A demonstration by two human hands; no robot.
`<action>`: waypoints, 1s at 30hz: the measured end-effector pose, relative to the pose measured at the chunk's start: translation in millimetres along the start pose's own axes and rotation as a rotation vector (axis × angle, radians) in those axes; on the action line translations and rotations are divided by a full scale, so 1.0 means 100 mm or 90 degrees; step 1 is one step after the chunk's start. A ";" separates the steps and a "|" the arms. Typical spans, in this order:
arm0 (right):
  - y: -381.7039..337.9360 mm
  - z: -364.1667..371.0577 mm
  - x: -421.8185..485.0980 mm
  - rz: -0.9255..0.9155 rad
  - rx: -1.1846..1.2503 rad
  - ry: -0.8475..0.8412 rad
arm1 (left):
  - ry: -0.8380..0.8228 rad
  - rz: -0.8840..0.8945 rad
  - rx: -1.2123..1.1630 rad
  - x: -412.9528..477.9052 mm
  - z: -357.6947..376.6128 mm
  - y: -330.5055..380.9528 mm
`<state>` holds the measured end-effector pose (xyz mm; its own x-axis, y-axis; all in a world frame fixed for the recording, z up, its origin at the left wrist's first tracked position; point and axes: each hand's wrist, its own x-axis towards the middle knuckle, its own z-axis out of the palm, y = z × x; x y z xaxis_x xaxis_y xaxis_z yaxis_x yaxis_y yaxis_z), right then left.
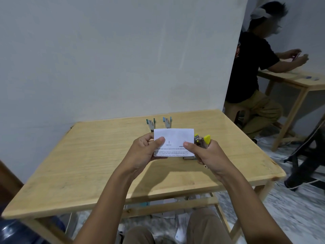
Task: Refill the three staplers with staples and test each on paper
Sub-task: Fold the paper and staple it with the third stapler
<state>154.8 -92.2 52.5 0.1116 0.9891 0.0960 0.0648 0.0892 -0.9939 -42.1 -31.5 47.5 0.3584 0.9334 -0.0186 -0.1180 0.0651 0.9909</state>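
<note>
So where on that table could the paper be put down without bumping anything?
The table's left half is bare, and so is the near strip below both hands. It is crowded at the back centre, where the green stapler and blue stapler stand.

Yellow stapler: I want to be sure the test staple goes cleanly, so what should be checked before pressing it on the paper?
1. Yellow stapler in a firm grip: ok, the right hand is wrapped around it.
2. Paper held steady: ok, the left hand pinches its left side and the right thumb rests on its right side.
3. Paper edge inside the stapler's mouth: cannot tell, the paper hides that spot.
4. Staples loaded: cannot tell.
5. Fingers clear of the stapling point: cannot tell, the right thumb is close to it.
6. Other two staplers out of the way: ok, they lie open on the table behind the paper.
</note>
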 end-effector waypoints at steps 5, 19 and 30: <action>-0.01 -0.04 0.04 -0.020 0.015 0.051 | -0.040 -0.064 0.120 -0.03 -0.09 0.02; 0.11 0.17 0.07 0.018 0.095 0.105 | -0.040 -0.095 -0.157 -0.10 0.12 -0.26; 0.28 0.24 0.06 0.089 0.134 0.060 | 0.137 -0.002 -0.228 -0.11 0.42 -0.41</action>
<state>133.4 -81.0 23.4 0.1972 0.9792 -0.0479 -0.1636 -0.0153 -0.9864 -2.2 -59.3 13.1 0.1626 0.9828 -0.0871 -0.4451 0.1518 0.8825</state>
